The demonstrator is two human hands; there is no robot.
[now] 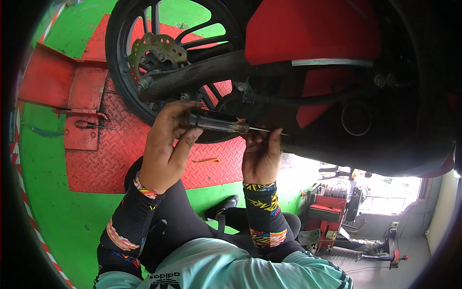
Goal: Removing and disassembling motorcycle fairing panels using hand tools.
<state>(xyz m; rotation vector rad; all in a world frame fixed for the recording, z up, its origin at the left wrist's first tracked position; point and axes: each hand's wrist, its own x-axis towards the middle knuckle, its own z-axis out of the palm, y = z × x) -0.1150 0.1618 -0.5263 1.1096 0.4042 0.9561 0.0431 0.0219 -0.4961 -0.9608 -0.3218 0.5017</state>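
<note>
My left hand (168, 144) is wrapped round the dark, see-through handle of a screwdriver (216, 120). The tool lies nearly level, its thin shaft pointing right toward the dark underside (327, 144) of a motorcycle. Close to the shaft, my right hand (260, 164) is closed, with thumb and curled fingers at the metal; its fingertips are partly hidden. Where the screwdriver's tip meets the motorcycle is too dark to make out. Above my hands run a black fork leg (197, 72) and a red body panel (313, 31).
A spoked wheel (114, 53) with a brake disc (156, 50) stands at the upper left. Beneath it is a red tread-plate platform (120, 164), with another screwdriver (85, 124) and an orange strip (207, 160) on it. Red workshop equipment (327, 207) stands at the lower right.
</note>
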